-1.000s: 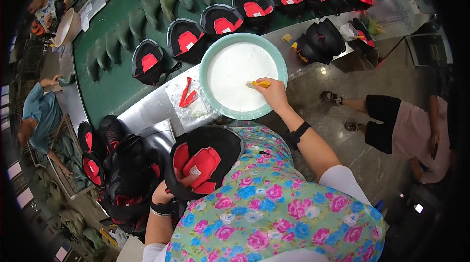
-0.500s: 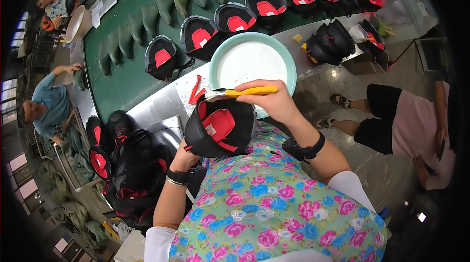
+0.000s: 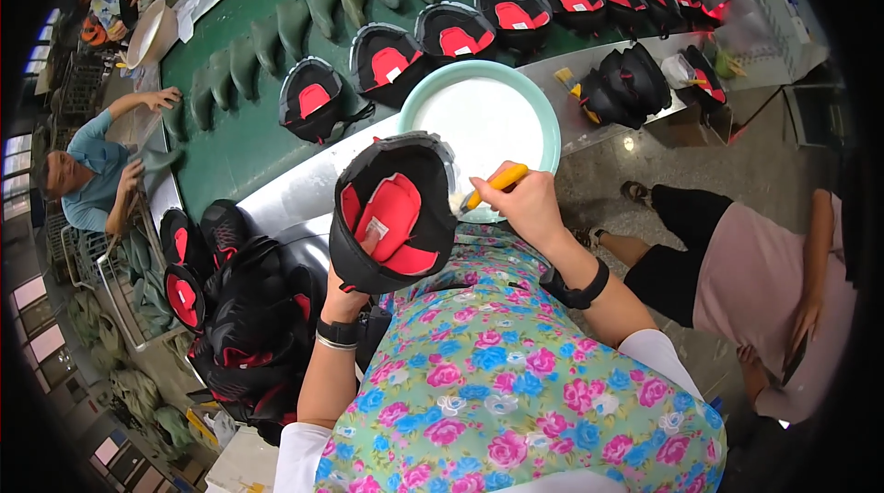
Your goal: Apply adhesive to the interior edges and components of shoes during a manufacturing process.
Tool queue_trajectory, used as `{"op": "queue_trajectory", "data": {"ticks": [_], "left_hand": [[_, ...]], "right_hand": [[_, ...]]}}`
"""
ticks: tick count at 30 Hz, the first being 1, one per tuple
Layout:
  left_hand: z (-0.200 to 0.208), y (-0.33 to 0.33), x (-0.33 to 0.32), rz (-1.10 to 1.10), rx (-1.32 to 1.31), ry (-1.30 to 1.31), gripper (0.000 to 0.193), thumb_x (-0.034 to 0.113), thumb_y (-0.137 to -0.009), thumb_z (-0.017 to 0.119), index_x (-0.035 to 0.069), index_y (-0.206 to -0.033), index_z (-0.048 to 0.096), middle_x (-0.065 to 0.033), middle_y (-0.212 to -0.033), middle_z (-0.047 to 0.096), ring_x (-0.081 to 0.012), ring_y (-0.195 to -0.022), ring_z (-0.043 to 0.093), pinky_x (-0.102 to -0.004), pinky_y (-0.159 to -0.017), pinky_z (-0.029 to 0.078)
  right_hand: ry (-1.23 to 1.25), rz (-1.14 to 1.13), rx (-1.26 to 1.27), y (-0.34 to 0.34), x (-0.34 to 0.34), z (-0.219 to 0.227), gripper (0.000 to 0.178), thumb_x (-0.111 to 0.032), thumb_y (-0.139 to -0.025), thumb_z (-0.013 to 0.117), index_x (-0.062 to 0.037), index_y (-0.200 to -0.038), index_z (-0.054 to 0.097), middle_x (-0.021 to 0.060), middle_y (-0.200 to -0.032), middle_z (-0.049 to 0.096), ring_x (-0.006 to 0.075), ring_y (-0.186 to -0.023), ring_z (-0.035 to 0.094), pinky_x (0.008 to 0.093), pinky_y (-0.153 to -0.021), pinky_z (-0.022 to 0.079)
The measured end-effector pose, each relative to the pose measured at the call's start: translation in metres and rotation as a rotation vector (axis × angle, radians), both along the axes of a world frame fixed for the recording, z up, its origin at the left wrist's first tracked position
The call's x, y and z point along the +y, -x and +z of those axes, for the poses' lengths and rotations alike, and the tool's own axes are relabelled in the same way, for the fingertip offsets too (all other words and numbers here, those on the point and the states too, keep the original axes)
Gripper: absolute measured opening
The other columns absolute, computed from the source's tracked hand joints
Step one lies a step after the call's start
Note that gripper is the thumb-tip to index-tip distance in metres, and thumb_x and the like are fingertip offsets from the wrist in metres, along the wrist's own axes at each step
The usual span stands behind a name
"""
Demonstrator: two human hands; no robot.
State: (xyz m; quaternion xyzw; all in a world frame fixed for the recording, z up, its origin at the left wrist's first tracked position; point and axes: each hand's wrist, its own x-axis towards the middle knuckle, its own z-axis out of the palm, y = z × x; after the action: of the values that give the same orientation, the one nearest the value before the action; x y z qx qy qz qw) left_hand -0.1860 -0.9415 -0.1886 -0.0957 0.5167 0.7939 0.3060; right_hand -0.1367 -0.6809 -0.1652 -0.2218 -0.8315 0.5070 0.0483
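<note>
My left hand [image 3: 343, 300] is closed around a black shoe upper [image 3: 398, 203] with a red lining, its open side toward me. Between the fingers of my right hand [image 3: 532, 205] is a paintbrush [image 3: 498, 185] with a yellow handle. Its bristle end is at the right edge of the upper, and I cannot tell exactly how far it touches. Just beyond both hands stands a round pale-green basin [image 3: 552, 120] of white liquid [image 3: 479, 116], partly hidden by the upper.
Black-and-red uppers [image 3: 387, 60] and green shoe lasts [image 3: 322, 7] line a green belt [image 3: 221, 139]. Dark shoes [image 3: 244, 318] are piled at my left. Another brush [image 3: 568, 81] lies by black uppers [image 3: 626, 83] at right. A co-worker [image 3: 92, 171] and a standing person [image 3: 737, 263] flank me.
The upper has turned in my left hand, its opening facing me more. My right hand and brush moved from its far edge to its right edge. The belt's row shifted slightly right.
</note>
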Motion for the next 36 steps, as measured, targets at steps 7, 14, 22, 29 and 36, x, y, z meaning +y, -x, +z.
{"op": "queue_trajectory", "data": {"ticks": [7,14,22,29,36], "left_hand": [[-0.002,0.003,-0.010,-0.018,0.159,0.036,0.043,0.012,-0.093,0.062,-0.003,-0.131,0.048,-0.0105,-0.123,0.059,-0.0166,-0.106,0.059,-0.0314,-0.094,0.048],[0.011,-0.003,-0.017,0.094,0.046,0.030,0.035,0.008,-0.093,0.059,0.005,-0.128,0.051,-0.0080,-0.123,0.058,-0.0184,-0.109,0.060,-0.0310,-0.091,0.050],[-0.008,0.006,-0.056,0.240,-0.253,-0.099,0.036,0.013,-0.086,0.065,0.004,-0.119,0.054,-0.0108,-0.109,0.064,-0.0205,-0.094,0.066,-0.0335,-0.078,0.057],[-0.039,0.007,-0.067,-0.195,-0.265,-0.285,0.058,0.026,-0.092,0.059,-0.003,-0.138,0.038,-0.0189,-0.128,0.056,-0.0313,-0.112,0.061,-0.0444,-0.097,0.051],[-0.010,0.010,-0.041,-0.218,0.141,-0.123,0.048,-0.010,-0.071,0.057,-0.003,-0.119,0.058,-0.0083,-0.111,0.064,-0.0210,-0.100,0.063,-0.0334,-0.094,0.050]], "right_hand": [[0.542,0.109,-0.092,-0.007,-0.017,0.054,0.023,-0.017,-0.083,0.073,0.0026,-0.074,0.066,0.0054,-0.061,0.063,0.0076,-0.050,0.057,0.0228,-0.048,0.045],[0.298,0.194,-0.115,0.011,-0.009,0.042,0.019,-0.014,-0.081,0.075,0.0016,-0.076,0.066,0.0040,-0.063,0.064,0.0069,-0.054,0.056,0.0225,-0.051,0.045],[0.050,0.293,0.194,0.039,0.000,0.066,0.013,-0.002,-0.079,0.074,0.0019,-0.091,0.070,0.0059,-0.083,0.070,0.0093,-0.076,0.064,0.0215,-0.068,0.050],[0.404,1.016,0.347,0.086,-0.058,0.088,0.020,-0.004,-0.075,0.078,-0.0022,-0.093,0.073,0.0072,-0.088,0.072,0.0157,-0.077,0.067,0.0255,-0.070,0.051],[0.186,0.810,0.189,0.119,-0.070,0.057,0.015,-0.011,-0.079,0.077,-0.0021,-0.090,0.072,0.0062,-0.081,0.071,0.0112,-0.073,0.065,0.0240,-0.067,0.050]]}}
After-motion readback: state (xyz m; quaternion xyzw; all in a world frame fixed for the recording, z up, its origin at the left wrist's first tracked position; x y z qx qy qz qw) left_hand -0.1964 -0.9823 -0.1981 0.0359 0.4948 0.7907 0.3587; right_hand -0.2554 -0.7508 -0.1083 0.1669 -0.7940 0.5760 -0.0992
